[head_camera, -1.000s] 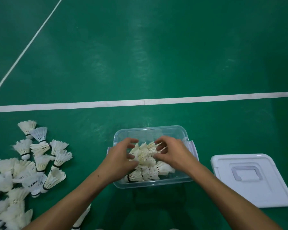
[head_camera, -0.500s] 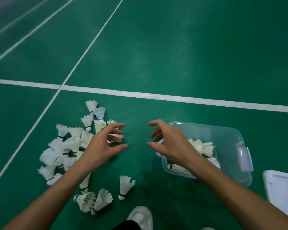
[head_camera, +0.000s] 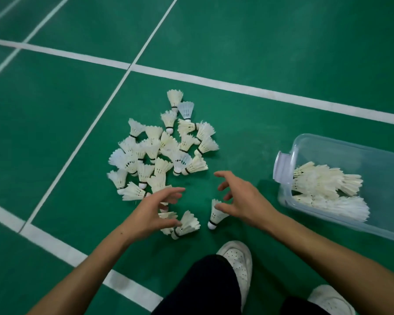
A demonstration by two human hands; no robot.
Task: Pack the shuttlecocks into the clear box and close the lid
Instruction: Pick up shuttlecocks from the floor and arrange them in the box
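We hover left hand and right hand, both spread and empty | shuttlecocks just beyond fingertips | clear box right of right hand (part-filled) | risk: hasty scoop crushes feathers

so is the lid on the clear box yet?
No, the clear box is open-topped, with shuttlecocks showing inside and no lid in view.
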